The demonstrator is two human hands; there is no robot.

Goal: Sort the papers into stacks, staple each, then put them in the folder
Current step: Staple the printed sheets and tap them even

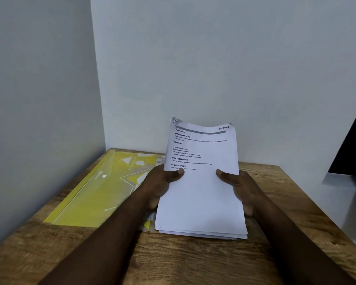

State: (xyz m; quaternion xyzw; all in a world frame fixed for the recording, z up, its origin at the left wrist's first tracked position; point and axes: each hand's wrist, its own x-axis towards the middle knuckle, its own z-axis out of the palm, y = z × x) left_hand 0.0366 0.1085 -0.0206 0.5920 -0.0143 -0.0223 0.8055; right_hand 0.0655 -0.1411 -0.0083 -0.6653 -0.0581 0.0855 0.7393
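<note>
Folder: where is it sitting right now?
In the head view, the yellow folder lies flat on the wooden table at the left, along the wall, just left of the left hand gripping the papers.

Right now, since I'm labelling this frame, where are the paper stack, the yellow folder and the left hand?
paper stack [201, 198], head view, blank lower half of the top sheet.
yellow folder [90, 198], head view, plain yellow front lying on the table.
left hand [160, 186], head view, back of the hand below the thumb.
</note>
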